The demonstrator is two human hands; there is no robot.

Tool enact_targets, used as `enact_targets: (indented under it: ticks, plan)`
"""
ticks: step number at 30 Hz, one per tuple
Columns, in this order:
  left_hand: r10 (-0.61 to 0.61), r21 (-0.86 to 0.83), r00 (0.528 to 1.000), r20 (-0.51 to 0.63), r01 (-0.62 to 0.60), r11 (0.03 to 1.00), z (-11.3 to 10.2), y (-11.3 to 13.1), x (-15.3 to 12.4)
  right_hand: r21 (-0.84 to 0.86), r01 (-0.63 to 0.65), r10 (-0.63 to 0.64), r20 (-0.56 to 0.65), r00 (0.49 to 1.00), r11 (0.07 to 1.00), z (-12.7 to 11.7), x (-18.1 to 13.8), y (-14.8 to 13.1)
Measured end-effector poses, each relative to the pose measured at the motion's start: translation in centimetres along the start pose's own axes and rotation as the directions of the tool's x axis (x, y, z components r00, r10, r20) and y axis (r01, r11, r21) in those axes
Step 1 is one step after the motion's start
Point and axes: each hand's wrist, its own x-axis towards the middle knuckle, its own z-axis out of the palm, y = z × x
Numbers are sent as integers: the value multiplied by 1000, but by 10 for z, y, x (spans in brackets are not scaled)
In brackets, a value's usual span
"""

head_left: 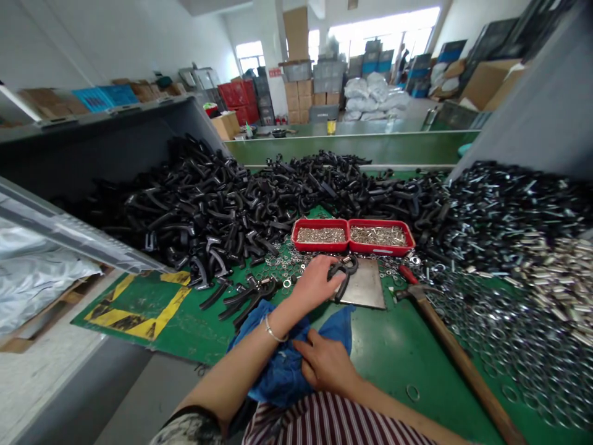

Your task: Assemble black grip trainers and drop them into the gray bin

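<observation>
My left hand (316, 283) reaches forward and is closed round a black curved handle part (343, 276), which rests at the edge of a small steel plate (367, 285). A thin bracelet sits on that wrist. My right hand (327, 363) lies near my body on a crumpled blue cloth (282, 361), fingers bent and pressing into the fabric. Several loose black handle parts (241, 298) lie just left of the left hand.
A huge heap of black handle parts (222, 204) fills the back. Two red trays (354, 235) hold small metal pieces. A wooden-handled hammer (456, 352) lies at right beside piles of metal rings and screws (519, 266). Washers scatter over the green table (393, 346).
</observation>
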Motion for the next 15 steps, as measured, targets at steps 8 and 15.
enact_targets:
  ticks: [8,15]
  plan:
    - [-70,218,994,84,50,975,68,0,18,76,26,-24,-28,999,997,25,9,20]
    - [50,44,997,66,-53,998,82,-1,6,272,-49,116,-235,965,961,-41,-39,65]
